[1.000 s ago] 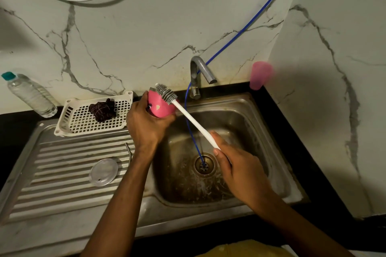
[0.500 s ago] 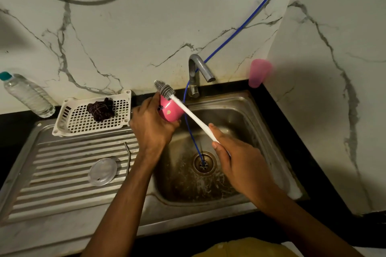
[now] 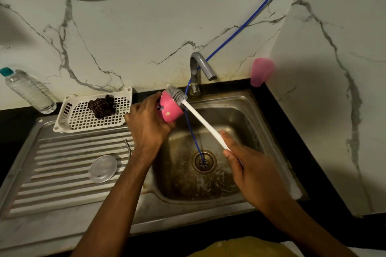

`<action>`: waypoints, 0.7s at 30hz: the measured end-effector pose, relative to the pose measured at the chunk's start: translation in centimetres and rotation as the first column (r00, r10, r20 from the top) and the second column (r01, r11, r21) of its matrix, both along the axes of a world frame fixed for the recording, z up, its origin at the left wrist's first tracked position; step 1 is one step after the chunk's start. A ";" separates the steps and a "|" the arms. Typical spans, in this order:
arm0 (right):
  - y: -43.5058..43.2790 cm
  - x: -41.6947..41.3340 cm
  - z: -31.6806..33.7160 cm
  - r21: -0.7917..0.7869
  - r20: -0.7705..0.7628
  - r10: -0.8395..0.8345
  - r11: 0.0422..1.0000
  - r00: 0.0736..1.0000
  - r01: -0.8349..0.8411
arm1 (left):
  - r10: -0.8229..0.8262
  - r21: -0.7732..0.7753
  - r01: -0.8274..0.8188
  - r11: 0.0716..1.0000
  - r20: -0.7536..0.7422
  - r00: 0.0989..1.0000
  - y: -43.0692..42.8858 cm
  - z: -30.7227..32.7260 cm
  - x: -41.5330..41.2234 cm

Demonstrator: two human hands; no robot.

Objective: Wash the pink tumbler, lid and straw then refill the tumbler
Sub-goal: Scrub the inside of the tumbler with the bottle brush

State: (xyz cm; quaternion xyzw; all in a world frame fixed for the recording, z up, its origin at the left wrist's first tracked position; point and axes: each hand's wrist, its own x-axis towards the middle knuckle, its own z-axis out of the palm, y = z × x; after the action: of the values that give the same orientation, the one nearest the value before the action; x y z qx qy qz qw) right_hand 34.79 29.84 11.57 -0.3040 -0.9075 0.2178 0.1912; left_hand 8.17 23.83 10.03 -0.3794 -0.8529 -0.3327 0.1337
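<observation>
Left hand [image 3: 147, 123] fingers wrapped round pink tumbler [image 3: 170, 108] over sink [image 3: 259, 110]; right hand [image 3: 253, 175] fingers gripping white bottle brush [image 3: 200, 120], grey bristles at rim.

The tumbler [image 3: 170, 110] in my left hand [image 3: 148, 123] is smooth pink plastic with a soft sheen. The brush [image 3: 201, 120] in my right hand [image 3: 254, 175] has a matt white plastic handle and grey, rubbery-looking bristles. The sink [image 3: 250, 115] is brushed steel, dull and stained brown near the drain, and its draining board [image 3: 62, 152] is ribbed steel. The lid [image 3: 102, 168] lying there is cloudy clear plastic. The basket [image 3: 83, 123] is white plastic mesh, holding a dark knitted cloth [image 3: 102, 105]. The wall [image 3: 146, 27] looks like polished veined marble
</observation>
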 end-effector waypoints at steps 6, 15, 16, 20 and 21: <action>0.0 -0.1 0.4 0.016 0.077 -0.026 1.000 0.997 0.025 | 0.000 -0.074 -0.005 0.997 -0.068 0.998 0.2 0.4 0.4; 1.5 -2.5 2.2 -0.009 0.087 -0.020 1.000 0.996 0.021 | -0.097 -0.198 0.045 0.979 -0.265 0.959 0.4 0.5 1.9; 1.3 -2.3 2.3 -0.013 0.089 -0.015 1.000 0.996 0.016 | -0.091 -0.203 0.036 0.979 -0.268 0.959 0.5 0.6 1.7; 0.2 -0.8 2.4 -0.009 0.116 0.021 1.000 0.993 -0.020 | -0.073 -0.209 0.012 0.978 -0.285 0.956 0.4 0.8 0.9; 0.0 -0.5 2.4 -0.010 0.119 0.019 1.000 0.993 -0.018 | -0.073 -0.210 0.012 0.978 -0.285 0.956 0.5 0.8 0.7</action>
State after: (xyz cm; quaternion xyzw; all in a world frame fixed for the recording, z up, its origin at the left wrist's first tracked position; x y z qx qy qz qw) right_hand 34.31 29.82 13.93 -0.3089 -0.9191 0.2050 0.1332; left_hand 8.91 24.30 10.85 -0.4546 -0.8453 -0.1858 0.2106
